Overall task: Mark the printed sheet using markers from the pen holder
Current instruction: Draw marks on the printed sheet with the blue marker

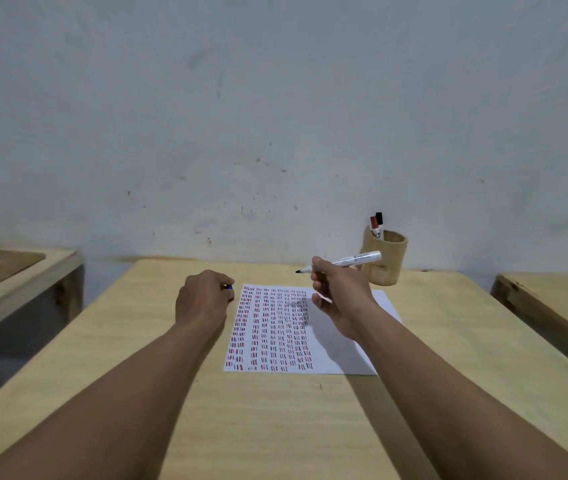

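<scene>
A white printed sheet [341, 344] lies on the wooden table [275, 410], its left two thirds filled with rows of short red and dark marks. My right hand [339, 294] hovers above the sheet's upper right part, gripping an uncapped white marker [355, 259] with its dark tip pointing left. My left hand [202, 297] rests just left of the sheet, closed around a small blue cap [229, 287] that barely shows. At the back right stands a tan pen holder [384, 259] with a red-capped marker [374, 227] and a black-capped marker [379, 221] in it.
A pale wall [275, 116] rises right behind the table. Another wooden table [15, 271] stands to the left across a gap, and a third [559, 299] to the right.
</scene>
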### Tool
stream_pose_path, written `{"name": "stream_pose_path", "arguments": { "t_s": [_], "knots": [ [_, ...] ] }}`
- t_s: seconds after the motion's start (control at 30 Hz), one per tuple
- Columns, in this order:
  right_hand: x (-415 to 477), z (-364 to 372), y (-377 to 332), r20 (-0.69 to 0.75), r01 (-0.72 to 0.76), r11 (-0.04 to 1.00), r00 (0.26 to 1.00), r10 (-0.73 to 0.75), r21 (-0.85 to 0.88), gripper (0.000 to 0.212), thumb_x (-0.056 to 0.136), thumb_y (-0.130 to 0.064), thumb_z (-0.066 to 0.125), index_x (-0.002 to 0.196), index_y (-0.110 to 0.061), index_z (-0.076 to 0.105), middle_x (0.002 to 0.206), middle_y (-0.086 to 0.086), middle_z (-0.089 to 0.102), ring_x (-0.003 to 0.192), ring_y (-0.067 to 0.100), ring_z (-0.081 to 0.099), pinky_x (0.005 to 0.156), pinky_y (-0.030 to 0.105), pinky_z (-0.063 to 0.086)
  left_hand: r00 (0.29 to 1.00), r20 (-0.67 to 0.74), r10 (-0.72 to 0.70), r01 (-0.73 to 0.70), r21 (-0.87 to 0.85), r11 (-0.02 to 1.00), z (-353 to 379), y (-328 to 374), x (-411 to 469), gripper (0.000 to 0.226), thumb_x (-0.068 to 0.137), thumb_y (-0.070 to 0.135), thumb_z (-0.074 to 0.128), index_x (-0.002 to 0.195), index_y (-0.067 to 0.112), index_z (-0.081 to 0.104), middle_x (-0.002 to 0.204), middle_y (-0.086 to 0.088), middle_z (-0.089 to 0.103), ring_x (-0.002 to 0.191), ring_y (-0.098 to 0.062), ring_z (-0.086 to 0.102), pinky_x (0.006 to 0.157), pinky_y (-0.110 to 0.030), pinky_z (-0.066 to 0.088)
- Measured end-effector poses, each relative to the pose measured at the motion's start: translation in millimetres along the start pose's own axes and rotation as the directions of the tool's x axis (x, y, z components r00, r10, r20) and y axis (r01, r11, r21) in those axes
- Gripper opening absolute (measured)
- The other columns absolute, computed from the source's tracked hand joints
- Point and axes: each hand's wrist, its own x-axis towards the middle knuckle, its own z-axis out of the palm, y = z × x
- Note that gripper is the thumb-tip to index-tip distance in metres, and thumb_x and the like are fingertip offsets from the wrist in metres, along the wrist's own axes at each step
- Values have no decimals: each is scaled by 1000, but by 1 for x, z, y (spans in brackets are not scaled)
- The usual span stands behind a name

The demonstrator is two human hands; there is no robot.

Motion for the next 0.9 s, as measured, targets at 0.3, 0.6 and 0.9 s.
{"name": "stream_pose_path", "arguments": {
  "t_s": [0.3,0.6,0.9],
  "knots": [
    [9,-14,12,-37,154,953,985,-169,-261,20,90,-27,74,87,-7,73,70,1,66,62,11,61,54,26,52,996,78,39,-47,102,994,3,-5,0,50,98,29,51,148,26,45,133,-3,66,120,-30,60,86,-35,46],
    [10,-35,41,-90,185,720,941,-325,-669,25,85,-28,67,79,-3,71,66,0,72,55,9,64,57,29,47,923,386,1,-182,433,883,-10,-33,-28,54,102,43,17,156,42,17,168,-8,7,154,-33,-2,119,-61,-4],
    [11,-33,47,-42,194,634,941,-337,-748,29,84,-27,66,74,0,70,60,1,68,55,13,60,54,26,42,925,378,34,-227,479,848,-9,-37,-32,55,102,48,11,157,42,9,168,-8,4,155,-33,-3,121,-59,-3]
  ]
}}
